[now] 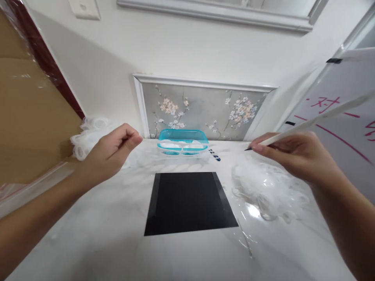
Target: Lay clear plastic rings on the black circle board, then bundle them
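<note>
My left hand [115, 150] is raised above the left of the table, fingers curled in and thumb pressed against them. Whatever may be in that pinch is too small or hidden to tell. In my right hand [295, 154] is a slim white stick-like tool [310, 123] with a dark pointed tip, held between thumb and fingers. Below that hand lies a loose heap of clear, whitish loops [269, 189]. A black square mat [189, 203] lies flat on the table between my two hands, touched by neither.
Against the wall stands a blue translucent container [183, 135] with white contents. Small dark pieces [215, 155] lie beside it. A white bundle of loops [93, 134] is at left, near a brown cardboard panel [35, 97]. Thin clear strands [247, 240] lie by the mat. A whiteboard [345, 128] is at right.
</note>
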Motion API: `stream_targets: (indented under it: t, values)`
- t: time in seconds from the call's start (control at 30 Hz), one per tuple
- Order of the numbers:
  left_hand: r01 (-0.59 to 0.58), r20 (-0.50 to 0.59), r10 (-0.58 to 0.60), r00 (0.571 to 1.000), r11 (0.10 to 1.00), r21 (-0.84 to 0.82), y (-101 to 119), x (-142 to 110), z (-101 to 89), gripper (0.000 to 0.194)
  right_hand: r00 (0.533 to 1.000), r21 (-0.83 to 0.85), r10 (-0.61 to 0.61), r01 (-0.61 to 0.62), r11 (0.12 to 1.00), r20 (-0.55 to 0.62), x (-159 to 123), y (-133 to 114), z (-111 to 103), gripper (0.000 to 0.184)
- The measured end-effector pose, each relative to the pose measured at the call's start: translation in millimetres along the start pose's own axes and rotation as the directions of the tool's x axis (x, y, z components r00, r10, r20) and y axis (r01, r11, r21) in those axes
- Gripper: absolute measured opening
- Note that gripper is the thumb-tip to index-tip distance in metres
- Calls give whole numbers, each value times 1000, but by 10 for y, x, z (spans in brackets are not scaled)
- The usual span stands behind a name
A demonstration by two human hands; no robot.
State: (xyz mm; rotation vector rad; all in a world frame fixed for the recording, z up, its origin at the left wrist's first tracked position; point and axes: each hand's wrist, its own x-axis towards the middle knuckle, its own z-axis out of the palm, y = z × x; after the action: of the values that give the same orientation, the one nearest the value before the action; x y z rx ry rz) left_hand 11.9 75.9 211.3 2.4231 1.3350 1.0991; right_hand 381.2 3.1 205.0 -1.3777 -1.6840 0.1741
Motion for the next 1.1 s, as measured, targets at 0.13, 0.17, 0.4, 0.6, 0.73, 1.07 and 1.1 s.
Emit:
stream_targets:
  t: [0.13, 0.17, 0.4, 0.6, 0.73, 1.07, 1.1]
  values:
    - [-79, -75, 79, 994, 997, 9, 96, 119, -48, 25, 994, 15, -93, 94, 996, -52, 149, -69, -58, 17]
    - [-86, -84, 87, 993, 996, 9, 103, 122, -61, 26, 994, 9, -92, 93, 996, -53, 174, -74, -81, 19]
    - [48, 379, -25, 925, 998, -51, -14, -215, -70, 34, 909, 28, -35, 26, 999, 416, -88, 70, -130, 22]
    - [240, 784, -104, 611, 969, -58, -342, -616, 397, 35, 582, 22, 121, -232, 973, 804, -635, 502, 377, 27]
    - [217, 800, -171, 574, 975, 53, -590, -790, 788, 28, 482, -10, 157, -295, 956, 862, -754, 773, 734, 25]
    - [-475, 444, 287, 849, 783, 403, -693, -1579, 1389, 35, 800, 266, 134, -346, 900, 584, -784, 176, 2242, 18]
    - [-495, 428, 311, 848, 754, 433, -699, -1652, 1411, 36, 812, 289, 118, -334, 897, 572, -790, 118, 2389, 17]
